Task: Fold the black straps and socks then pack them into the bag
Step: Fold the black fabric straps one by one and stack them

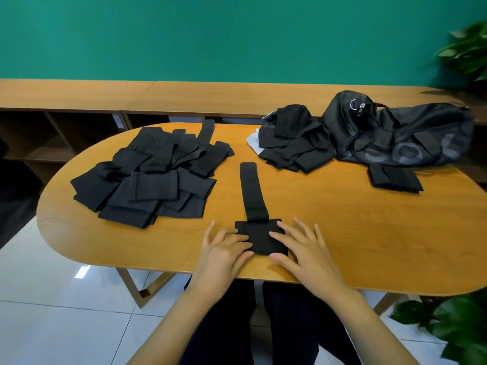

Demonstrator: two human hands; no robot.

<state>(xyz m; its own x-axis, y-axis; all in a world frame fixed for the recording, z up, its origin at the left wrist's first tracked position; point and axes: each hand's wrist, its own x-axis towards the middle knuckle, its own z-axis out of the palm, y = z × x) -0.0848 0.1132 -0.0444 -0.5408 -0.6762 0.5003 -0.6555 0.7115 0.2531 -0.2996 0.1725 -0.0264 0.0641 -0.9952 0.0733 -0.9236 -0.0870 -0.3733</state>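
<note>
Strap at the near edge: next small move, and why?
Probably lift the strap by its far tip and fold it back onto its wide end. Left hand and right hand press that end flat; the rest lies stretched out, unfolded.

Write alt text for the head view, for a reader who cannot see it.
The left hand and right hand rest flat on the wide near end of a black strap on an oval wooden table. A pile of black fabric lies left; a smaller black heap and a black bag sit far right.

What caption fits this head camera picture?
Left hand and right hand rest on a black strap on the table.
</note>
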